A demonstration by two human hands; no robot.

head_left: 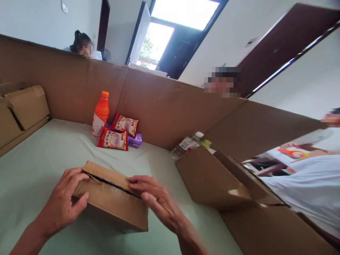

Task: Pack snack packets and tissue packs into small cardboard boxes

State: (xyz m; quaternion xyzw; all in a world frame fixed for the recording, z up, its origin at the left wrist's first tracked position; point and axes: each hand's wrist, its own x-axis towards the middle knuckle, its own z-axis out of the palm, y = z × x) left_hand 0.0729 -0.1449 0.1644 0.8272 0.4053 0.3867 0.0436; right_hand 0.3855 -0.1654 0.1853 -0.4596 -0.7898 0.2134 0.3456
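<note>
A small brown cardboard box (pixel 114 198) lies on the pale green cloth in front of me. Its two top flaps are folded over, and a narrow dark gap runs between them. My left hand (pixel 65 202) grips the box's left end, fingers over the top edge and thumb against the near flap. At the right end, my right hand (pixel 156 198) has its fingers stretched out, with the fingertips touching the top near the gap and the thumb held apart. What is inside the box is hidden.
Tall cardboard walls (pixel 164 102) border the cloth (pixel 34 177). An orange bottle (pixel 101 113), two red snack packets (pixel 113 139) and a purple pack (pixel 135 140) stand at the back. A clear bottle (pixel 187 146) leans by an open carton (pixel 209 177) at right. Another carton (pixel 26 106) is at left. People are beyond.
</note>
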